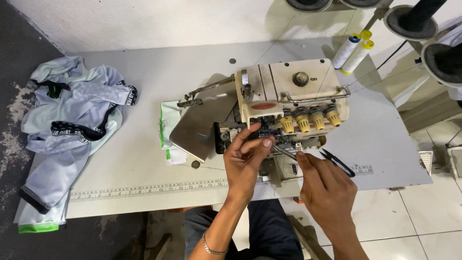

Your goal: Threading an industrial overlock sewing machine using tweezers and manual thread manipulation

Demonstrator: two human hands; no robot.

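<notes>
At the front of the serger, mid-desk, both hands work close together. Left hand: fingers curled narrow against the machine's open front, fingertips touching the looper area just below the four yellow tension knobs; whether it pinches thread cannot be told. Right hand: closed on tweezers, tips pointing left toward the left fingertips. Black snips lie just right of the right hand, on the desk, in front of the serger.

Handling judgement: tweezers are light, stiff, thin steel, likely slippery; best gripped mid-shank between thumb and forefinger, as now. Any thread here would be fine, limp and easily lost; none is resolvable in the frame.

Left of the serger: grey flap plate swung open, white-green fabric under it. Further left, a heap of pale grey garments hangs over the desk edge. Behind the serger, to the right: two white thread cones.
</notes>
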